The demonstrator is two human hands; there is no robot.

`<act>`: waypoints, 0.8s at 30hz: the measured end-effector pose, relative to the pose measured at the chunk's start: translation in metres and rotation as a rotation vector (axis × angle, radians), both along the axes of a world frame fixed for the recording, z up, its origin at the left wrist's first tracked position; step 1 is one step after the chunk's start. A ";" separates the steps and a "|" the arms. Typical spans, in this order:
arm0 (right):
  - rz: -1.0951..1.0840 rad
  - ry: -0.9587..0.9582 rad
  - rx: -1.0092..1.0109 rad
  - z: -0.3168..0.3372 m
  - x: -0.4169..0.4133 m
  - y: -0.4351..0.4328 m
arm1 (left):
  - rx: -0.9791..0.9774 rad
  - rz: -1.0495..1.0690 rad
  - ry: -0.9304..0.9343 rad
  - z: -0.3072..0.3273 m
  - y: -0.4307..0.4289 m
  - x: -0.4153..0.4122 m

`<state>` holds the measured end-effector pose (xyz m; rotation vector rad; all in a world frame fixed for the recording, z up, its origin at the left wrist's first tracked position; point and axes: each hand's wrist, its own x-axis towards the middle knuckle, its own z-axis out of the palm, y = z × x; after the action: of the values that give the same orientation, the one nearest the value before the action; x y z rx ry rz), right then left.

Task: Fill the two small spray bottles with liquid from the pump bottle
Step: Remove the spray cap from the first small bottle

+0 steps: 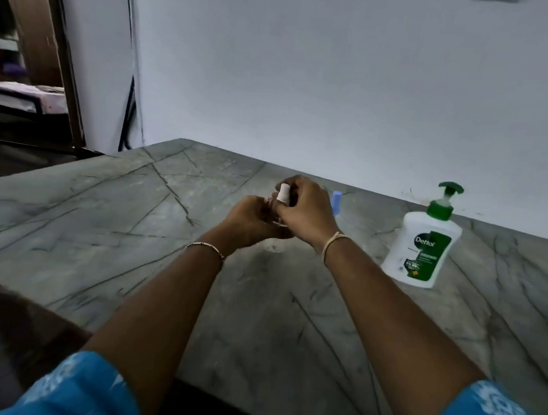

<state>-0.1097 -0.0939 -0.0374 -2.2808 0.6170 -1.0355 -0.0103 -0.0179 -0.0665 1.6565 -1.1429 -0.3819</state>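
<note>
The task looks to be at an early or middle point, and I cannot say exactly which. Both hands are busy with one small clear spray bottle (283,196), held just above the grey stone surface (125,223) near its middle. Its white top sits on the neck, so it is either being unscrewed for filling or screwed back on after filling. The body is mostly hidden by the fingers, so the liquid level cannot be seen. The second small bottle (336,201), with a pale blue cap on it, stands on the surface just behind the right hand and is partly hidden by it. In my judgement this one is not yet handled. The green and white Dettol pump bottle (421,249) stands upright to the right, apart from both hands, and nobody is pressing its pump. So at least one bottle is left to fill, maybe two. About the pose: both forearms reach forward and meet in the centre. The left hand (250,220) has its grip curled around the lower body of the bottle from the left. The right hand (305,211) comes over from the right, wrist a little higher, and its grip pinches the white top.
</note>
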 end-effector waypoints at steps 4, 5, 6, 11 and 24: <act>-0.036 -0.062 0.010 0.003 -0.026 0.027 | 0.019 -0.020 0.002 0.006 0.028 -0.020; -0.043 -0.083 0.029 0.005 -0.033 0.032 | 0.024 -0.030 0.005 0.009 0.034 -0.025; -0.052 -0.103 0.048 0.007 -0.039 0.034 | 0.027 -0.041 0.006 0.012 0.040 -0.029; -0.004 -0.198 0.190 0.012 -0.062 0.043 | 0.019 -0.047 0.055 0.020 0.051 -0.044; 0.119 -0.085 0.229 0.003 -0.062 0.030 | -0.004 -0.109 0.095 0.002 0.042 -0.049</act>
<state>-0.1722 -0.0640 -0.0342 -2.0382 0.5286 -0.9476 -0.0594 0.0236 -0.0642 1.5599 -1.1640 -0.5220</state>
